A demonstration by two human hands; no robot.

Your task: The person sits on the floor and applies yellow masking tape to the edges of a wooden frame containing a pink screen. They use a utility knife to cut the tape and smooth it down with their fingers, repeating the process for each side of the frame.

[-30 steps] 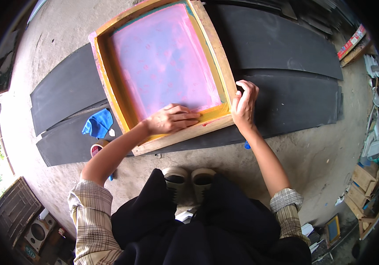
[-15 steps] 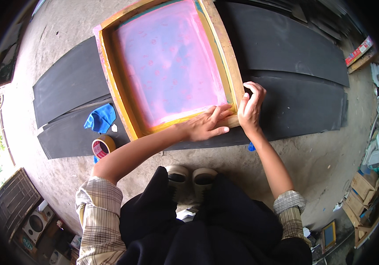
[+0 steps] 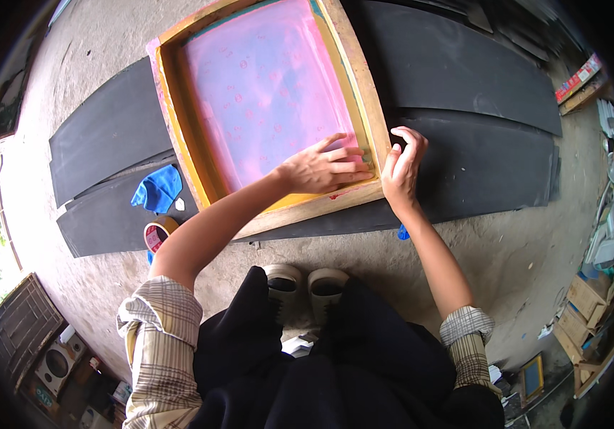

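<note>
While both hands (image 3: pixel 325 168) press flat on the wooden screen frame (image 3: pixel 364 93) — grip spread — a blue cloth (image 3: pixel 155 189) lies nearby.

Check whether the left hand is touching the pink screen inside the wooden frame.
Touching. In the head view the left hand lies flat on the pink screen, fingers spread toward the frame's right corner, no gap visible.

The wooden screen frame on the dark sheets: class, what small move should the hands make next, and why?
Probably press the wooden screen frame flat and steady. The left hand lies on the pink mesh at its near right corner, the right hand touches the outer edge, over the dark sheet.
</note>
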